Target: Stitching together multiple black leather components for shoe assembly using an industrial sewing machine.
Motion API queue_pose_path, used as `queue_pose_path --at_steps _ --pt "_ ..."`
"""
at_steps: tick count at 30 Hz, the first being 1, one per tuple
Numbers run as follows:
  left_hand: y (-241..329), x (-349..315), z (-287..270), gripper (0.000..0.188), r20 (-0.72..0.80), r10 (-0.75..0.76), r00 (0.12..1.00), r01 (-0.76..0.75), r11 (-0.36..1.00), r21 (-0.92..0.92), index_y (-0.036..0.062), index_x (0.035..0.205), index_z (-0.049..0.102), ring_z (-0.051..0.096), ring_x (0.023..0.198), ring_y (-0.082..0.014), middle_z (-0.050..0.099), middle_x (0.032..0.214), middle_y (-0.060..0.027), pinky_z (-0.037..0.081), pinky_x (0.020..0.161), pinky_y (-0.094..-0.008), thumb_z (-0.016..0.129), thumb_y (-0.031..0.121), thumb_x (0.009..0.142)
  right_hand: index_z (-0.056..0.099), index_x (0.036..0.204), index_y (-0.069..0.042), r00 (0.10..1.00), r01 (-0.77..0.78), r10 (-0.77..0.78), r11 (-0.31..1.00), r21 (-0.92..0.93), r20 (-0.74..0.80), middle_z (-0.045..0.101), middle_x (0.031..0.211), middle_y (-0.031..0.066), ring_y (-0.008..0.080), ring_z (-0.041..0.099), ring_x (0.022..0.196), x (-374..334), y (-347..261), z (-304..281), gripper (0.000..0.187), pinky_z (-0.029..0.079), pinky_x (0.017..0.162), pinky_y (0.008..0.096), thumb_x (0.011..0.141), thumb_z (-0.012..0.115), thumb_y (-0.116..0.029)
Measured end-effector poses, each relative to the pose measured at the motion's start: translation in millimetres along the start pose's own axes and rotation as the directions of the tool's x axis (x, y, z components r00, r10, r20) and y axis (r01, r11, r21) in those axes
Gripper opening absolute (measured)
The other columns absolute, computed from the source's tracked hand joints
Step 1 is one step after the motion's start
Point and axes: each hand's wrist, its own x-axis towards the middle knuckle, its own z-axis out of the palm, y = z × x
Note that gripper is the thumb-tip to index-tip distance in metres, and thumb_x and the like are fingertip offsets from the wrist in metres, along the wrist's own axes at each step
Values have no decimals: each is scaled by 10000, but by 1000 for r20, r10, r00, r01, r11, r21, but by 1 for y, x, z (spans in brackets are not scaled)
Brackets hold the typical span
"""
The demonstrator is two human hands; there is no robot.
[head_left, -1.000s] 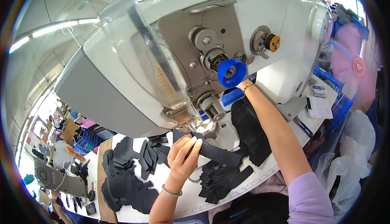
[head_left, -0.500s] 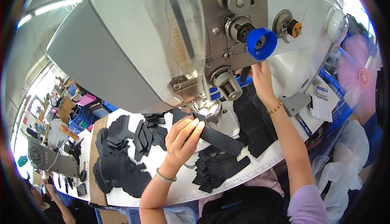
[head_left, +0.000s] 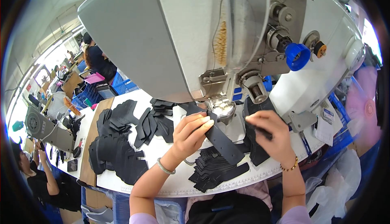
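Observation:
A sewing machine [head_left: 126, 33] with a pale grey head looms above a white work table. My left hand [head_left: 191, 134] pinches a long black strip [head_left: 225, 145] of leather-like material, its upper end close beneath the machine's metal presser area [head_left: 221, 108]. A bangle circles that wrist. Beside it on the right, my right hand [head_left: 274, 136] is bent at the fingers over a black stack [head_left: 258, 153]; a small dark piece [head_left: 264, 133] shows among them, smeared by motion. Below the strip lies a fanned pile of black cut pieces [head_left: 215, 167].
More piles of black pieces [head_left: 118, 159] cover the table's left part. A blue cup-shaped part [head_left: 297, 56] juts from the machine. To the right are a pink fan [head_left: 367, 106] and plastic bags [head_left: 337, 183]. A co-worker [head_left: 44, 175] sits at the far left.
My right hand has come down and nearer from behind the machine's head to beside the strip. My left hand still holds the strip. The view has shifted leftward.

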Motion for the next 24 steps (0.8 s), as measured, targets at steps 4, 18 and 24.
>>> queue_pose_path --at_steps 4,18,24 --pt "-1 -8 1 356 -94 -118 989 104 985 -139 8 921 657 620 877 -278 628 932 -109 525 758 -330 613 -133 596 661 1043 -62 987 139 -124 978 -154 103 571 1069 60 189 501 742 4 -20 10 492 447 693 297 558 706 7" --pt "0 3 -9 308 151 94 984 -102 993 50 -28 983 637 595 966 -270 603 1017 -134 513 849 -421 659 -1 678 635 1132 -123 858 495 -420 830 -257 296 581 891 -46 133 457 722 38 16 18 505 384 765 286 633 620 -51" --pt "-1 8 -11 348 180 110 978 -117 993 30 -31 1000 639 603 969 -271 607 1002 -131 521 843 -402 668 33 659 664 1105 -144 870 488 -438 830 -270 228 522 760 -63 128 440 711 34 27 23 456 385 728 271 656 619 -74"
